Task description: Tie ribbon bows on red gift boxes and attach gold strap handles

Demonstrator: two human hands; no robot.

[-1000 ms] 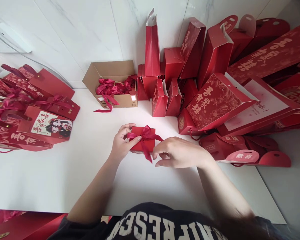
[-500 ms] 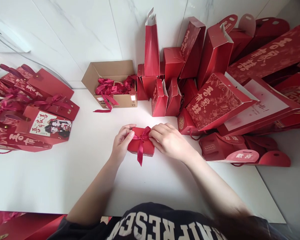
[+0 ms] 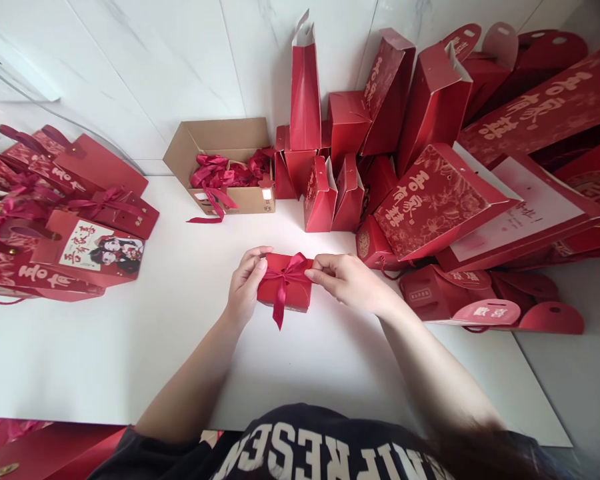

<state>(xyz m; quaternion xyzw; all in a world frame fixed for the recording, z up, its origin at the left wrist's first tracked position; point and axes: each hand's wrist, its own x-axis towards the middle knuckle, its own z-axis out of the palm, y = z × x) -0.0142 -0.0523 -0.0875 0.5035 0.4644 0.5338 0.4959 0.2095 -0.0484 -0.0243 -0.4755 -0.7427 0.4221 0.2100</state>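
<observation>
A small red gift box [image 3: 296, 293] sits at the middle of the white table [image 3: 180, 360], tied with a crimson ribbon bow [image 3: 286, 272]. One ribbon tail hangs down over the box's front. My left hand [image 3: 247, 279] is closed on the box's left side, its thumb on the upper left corner. At the right, my right hand [image 3: 347, 280] pinches the ribbon's other end between thumb and fingertips, beside the box's right edge.
A cardboard box [image 3: 247, 203] of crimson ribbons stands by the wall. Red paper gift boxes [image 3: 415, 207] crowd the right side, some upright and some leaning. Red gift bags with bows [image 3: 97, 243] stand at the left. Below the table's front edge lies more red packaging [image 3: 50, 450].
My right hand has drawn a little to the right, pulling the ribbon end out from the bow. My left hand stays on the gift box.
</observation>
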